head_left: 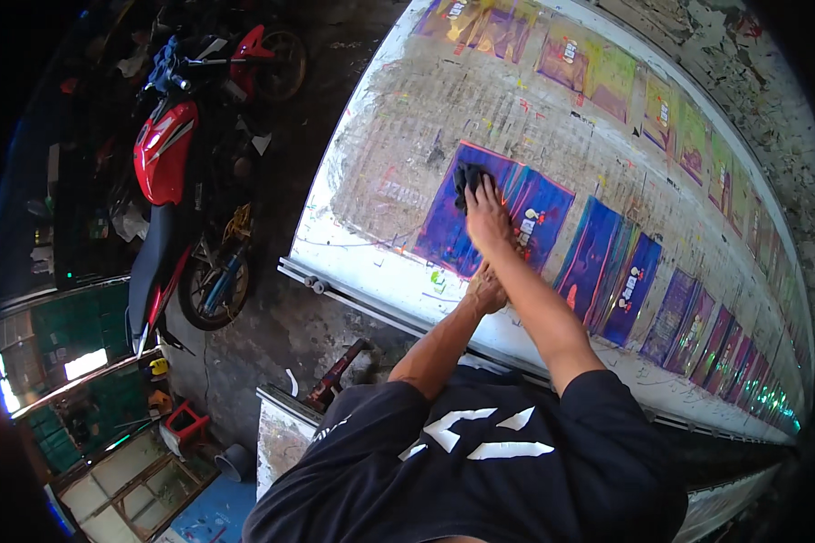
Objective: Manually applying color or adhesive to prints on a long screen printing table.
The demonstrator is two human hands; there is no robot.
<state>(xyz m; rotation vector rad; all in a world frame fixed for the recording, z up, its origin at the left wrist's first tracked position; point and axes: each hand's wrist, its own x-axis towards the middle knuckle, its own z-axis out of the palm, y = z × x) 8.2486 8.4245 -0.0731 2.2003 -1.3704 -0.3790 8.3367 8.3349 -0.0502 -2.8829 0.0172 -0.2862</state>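
Long and pale, a paint-streaked printing table [371, 154] runs away from the person, carrying a row of printed sheets: blue-purple ones [638, 276] along the near side and yellow-purple ones [598, 72] along the far edge. A metal rail [353, 294] lines the near edge of the table.

On the large blue-purple sheet [503, 217] directly ahead, the fingers of the right hand [486, 217] lie close together and press flat onto a dark cloth [468, 181], which sits bunched near the sheet's upper part. The palm faces down and the right arm stretches straight out from the shoulder across the table.

The left hand [486, 290] rests on the table near its front edge, just below the same sheet, partly hidden behind the right forearm; whether its fingers are spread or curled cannot be told. The left arm is bent at the elbow. A dark shirt with white marks [480, 443] fills the lower part of the view.

Off to the left, on the concrete floor, a red motorcycle [167, 181] stands well apart from the table, with framed screens [127, 471] and a small red stool [186, 425] lower down.
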